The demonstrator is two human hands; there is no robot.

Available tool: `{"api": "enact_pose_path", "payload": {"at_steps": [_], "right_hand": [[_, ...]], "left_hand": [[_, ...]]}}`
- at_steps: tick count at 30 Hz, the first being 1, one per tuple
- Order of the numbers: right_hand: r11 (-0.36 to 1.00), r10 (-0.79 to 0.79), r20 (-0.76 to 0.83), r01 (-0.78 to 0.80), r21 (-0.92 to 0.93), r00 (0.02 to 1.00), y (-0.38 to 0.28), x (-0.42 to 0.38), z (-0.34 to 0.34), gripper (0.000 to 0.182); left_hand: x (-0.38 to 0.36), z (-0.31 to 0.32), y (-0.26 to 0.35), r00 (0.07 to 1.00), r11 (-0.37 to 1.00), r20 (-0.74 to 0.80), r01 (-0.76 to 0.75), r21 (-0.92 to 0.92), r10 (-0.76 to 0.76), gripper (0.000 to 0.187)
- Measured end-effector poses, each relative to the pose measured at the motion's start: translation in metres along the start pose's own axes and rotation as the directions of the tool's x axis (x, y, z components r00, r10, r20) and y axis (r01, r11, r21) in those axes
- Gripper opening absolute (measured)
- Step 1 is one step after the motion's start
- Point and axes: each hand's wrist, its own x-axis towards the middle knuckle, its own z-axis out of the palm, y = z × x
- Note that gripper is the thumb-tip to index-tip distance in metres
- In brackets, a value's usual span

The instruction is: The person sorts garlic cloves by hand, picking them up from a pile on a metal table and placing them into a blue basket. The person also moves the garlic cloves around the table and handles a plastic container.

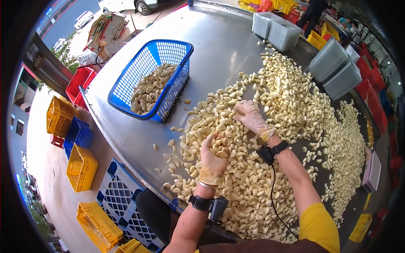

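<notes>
Peeled garlic cloves (236,185) lie in a broad heap over the metal table. My left hand (213,162), in a thin translucent glove, is cupped palm up low over the heap, with a few garlic cloves in its curled fingers. To the right and farther up, my right hand (253,119), gloved too, reaches down to the cloves with fingers bent and drawn together. Whatever sits between its fingertips is too small to make out. A blue plastic basket (120,95) beyond my left hand holds darker, brownish cloves.
Clear plastic trays (282,34) are stacked at the table's far edge, with more trays (336,71) at right. Yellow crates (82,168) and a blue pallet (122,202) are on the floor at left. A cable (273,194) hangs from my right wrist device.
</notes>
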Motion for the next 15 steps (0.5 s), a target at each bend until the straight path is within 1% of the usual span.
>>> {"api": "enact_pose_path", "payload": {"at_steps": [1, 2, 3, 4, 6, 8, 9, 10, 11, 12, 14, 15], "right_hand": [[0.976, -0.002, -0.11, 0.026, 0.218, 0.994, -0.004, -0.01, -0.001, 0.019], [0.905, 0.022, -0.215, 0.072, 0.419, 0.976, -0.007, -0.021, -0.002, 0.019], [0.885, 0.003, -0.264, 0.12, 0.45, 0.965, -0.02, -0.031, -0.014, 0.019], [0.904, -0.006, -0.261, 0.117, 0.411, 0.965, -0.038, -0.043, -0.033, 0.021], [0.904, -0.162, -0.131, 0.2, 0.378, 0.978, -0.051, -0.064, -0.053, 0.032], [0.891, -0.244, -0.055, 0.247, 0.38, 0.968, -0.049, -0.074, -0.064, 0.046], [0.955, -0.195, -0.039, 0.199, 0.219, 0.98, -0.028, -0.073, -0.064, 0.056], [0.998, -0.06, -0.141, 0.057, -0.031, 0.988, 0.007, -0.068, -0.052, 0.057], [0.936, 0.112, -0.3, -0.202, -0.29, 0.948, 0.045, -0.069, -0.04, 0.062], [0.814, 0.315, -0.327, -0.431, -0.389, 0.891, 0.072, -0.069, -0.04, 0.068], [0.782, 0.446, -0.153, -0.467, -0.412, 0.882, 0.074, -0.084, -0.045, 0.072], [0.817, 0.478, 0.002, -0.444, -0.368, 0.878, 0.057, -0.091, -0.048, 0.071]], "left_hand": [[-0.001, 0.001, -0.001, 1.0, 0.998, 0.001, -0.002, 0.061, 0.002, 0.027], [-0.001, 0.001, -0.002, 1.0, 0.998, 0.003, 0.002, 0.061, -0.002, 0.027], [-0.002, 0.002, -0.004, 1.0, 0.995, -0.03, -0.003, 0.103, 0.006, 0.027], [-0.002, 0.003, -0.008, 0.998, 0.989, -0.058, -0.001, 0.15, 0.009, 0.028], [0.0, 0.0, -0.011, 0.997, 0.987, -0.072, 0.026, 0.157, -0.015, 0.033], [0.0, 0.0, -0.012, 0.995, 0.993, -0.037, 0.09, 0.074, -0.088, 0.033], [-0.002, 0.001, -0.011, 0.992, 0.991, -0.045, 0.122, 0.059, -0.12, 0.031], [-0.003, 0.001, -0.011, 0.991, 0.989, -0.044, 0.132, 0.069, -0.13, 0.031], [-0.005, 0.001, -0.01, 0.986, 0.986, 0.021, 0.164, 0.015, -0.164, 0.03], [-0.005, 0.002, -0.009, 0.977, 0.98, 0.09, 0.195, -0.04, -0.191, 0.029], [-0.012, 0.013, -0.011, 0.981, 0.981, 0.067, 0.186, -0.05, -0.183, 0.027], [-0.011, 0.015, -0.011, 0.985, 0.984, 0.056, 0.168, -0.053, -0.165, 0.027]]}}
